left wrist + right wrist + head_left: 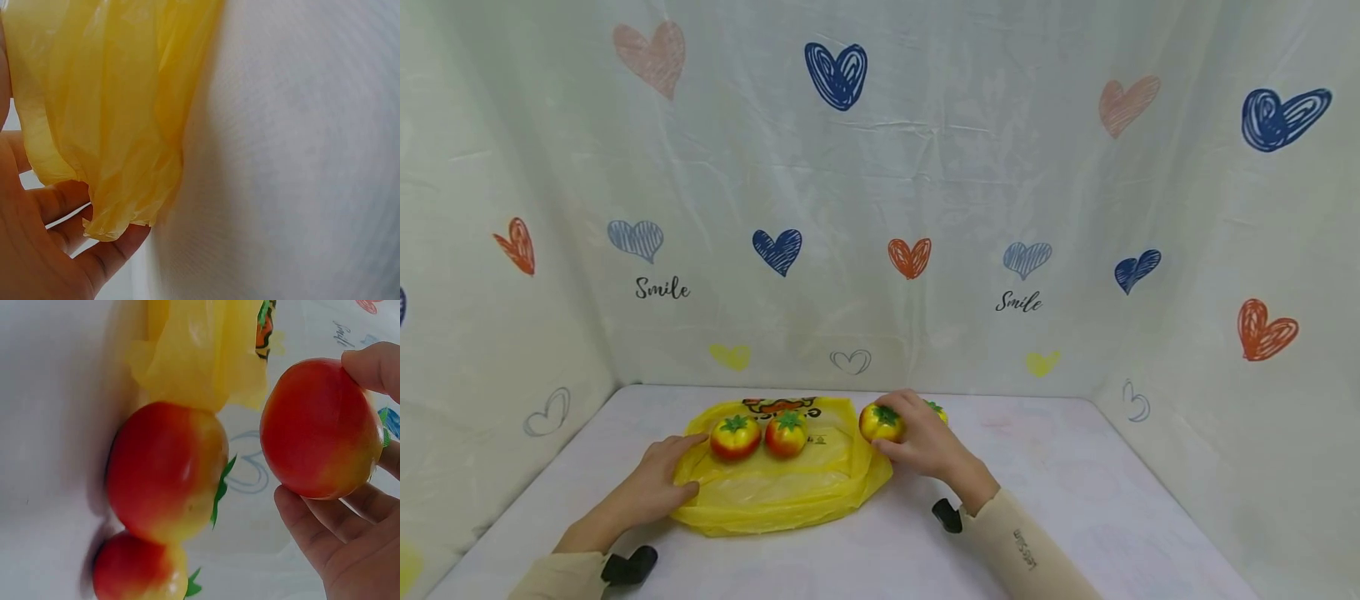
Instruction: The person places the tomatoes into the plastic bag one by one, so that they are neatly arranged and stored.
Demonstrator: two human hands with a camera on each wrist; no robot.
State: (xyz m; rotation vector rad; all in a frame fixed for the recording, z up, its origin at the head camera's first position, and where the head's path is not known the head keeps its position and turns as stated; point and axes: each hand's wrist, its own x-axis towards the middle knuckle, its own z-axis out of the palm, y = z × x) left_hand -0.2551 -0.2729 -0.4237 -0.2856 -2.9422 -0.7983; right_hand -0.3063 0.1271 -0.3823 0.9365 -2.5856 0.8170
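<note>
The right hand (928,442) curls its fingers (375,365) and thumb round a red-and-yellow toy tomato (880,422), holding it just beside the right edge of the yellow plastic bag (782,492) on the white table (1075,500); another tomato (937,410) peeks out behind that hand; the left hand (658,483) rests on the bag's left edge, fingers (112,256) pinching its film; two more tomatoes (735,437) (786,433) lie on the bag, side by side

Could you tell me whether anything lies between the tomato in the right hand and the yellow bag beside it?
Nothing visible does. The right hand holds the tomato just off the yellow bag edge, with bare table between.
</note>
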